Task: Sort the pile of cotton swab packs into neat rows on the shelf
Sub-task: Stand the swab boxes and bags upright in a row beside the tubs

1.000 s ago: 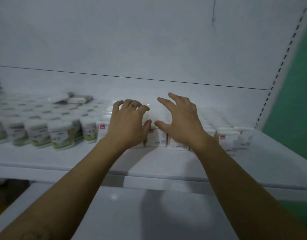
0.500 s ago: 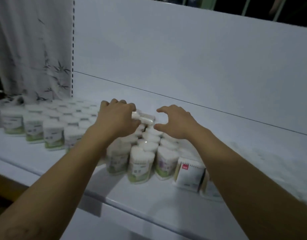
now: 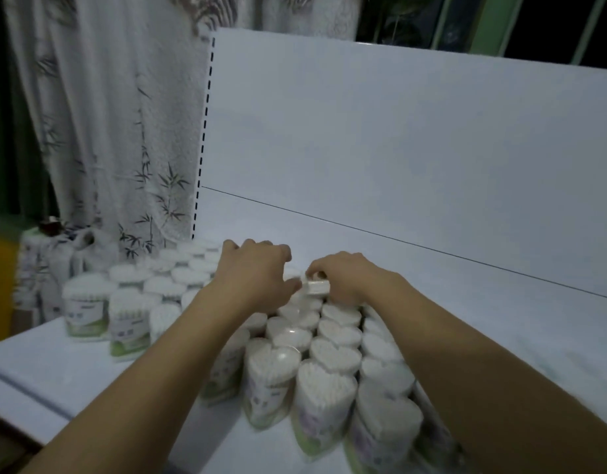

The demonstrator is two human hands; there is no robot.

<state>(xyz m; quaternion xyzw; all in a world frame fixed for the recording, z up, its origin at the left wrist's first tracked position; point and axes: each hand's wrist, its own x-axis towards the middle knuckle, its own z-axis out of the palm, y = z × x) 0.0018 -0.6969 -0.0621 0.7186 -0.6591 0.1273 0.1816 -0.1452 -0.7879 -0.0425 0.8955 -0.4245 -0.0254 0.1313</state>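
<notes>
A loose pack (image 3: 316,286) of cotton swabs, lying on its side atop the far end of the rows of heart-shaped packs (image 3: 334,355) on the white shelf (image 3: 83,367), is pinched by the curled fingers of the right hand (image 3: 344,280). The left hand (image 3: 257,275), knuckles up and fingers bent, is set with its thumb at the pack's other end; whether that hand truly grips cannot be told. The step in hand is judged to be the standing of this stray pack into a row. It would best be lifted clear before being turned upright, then lowered into a free place at the rows' far end, which is hidden behind the hands. Its heart shape should be matched to its neighbours, so that the light, closely set containers are not nudged over. A second block of packs (image 3: 124,302) is seen to the left, near a bamboo-print curtain (image 3: 107,148).
</notes>
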